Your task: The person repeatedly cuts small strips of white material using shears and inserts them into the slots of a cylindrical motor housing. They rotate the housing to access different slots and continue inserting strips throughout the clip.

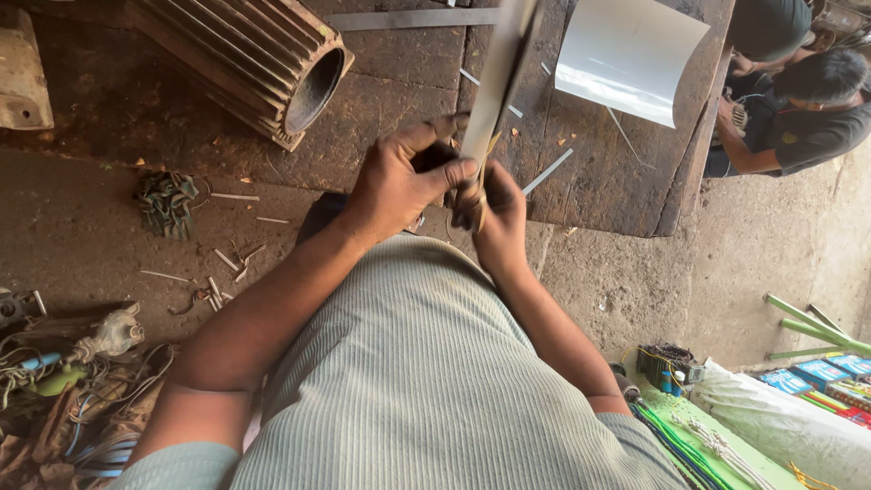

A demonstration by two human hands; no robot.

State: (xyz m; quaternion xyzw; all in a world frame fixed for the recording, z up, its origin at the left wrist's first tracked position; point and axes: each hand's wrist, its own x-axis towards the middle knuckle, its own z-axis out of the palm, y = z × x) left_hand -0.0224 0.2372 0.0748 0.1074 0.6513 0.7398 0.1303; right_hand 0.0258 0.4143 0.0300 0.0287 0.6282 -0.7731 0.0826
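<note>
Here, the left hand (404,177) and the right hand (494,213) are close together, just over the near edge of a dark wooden board (626,177). Both have their fingers wrapped tight around the low end of a long thin sheet strip (497,77), which sticks up and away over the board. A curled white sheet (626,54) lies to the right of the strip, well apart from it. A ribbed metal motor shell (263,54) lies far to the left. Thin cut slivers (547,171) lie on the board near the hands. Another person (798,100) sits past the board's right edge.
</note>
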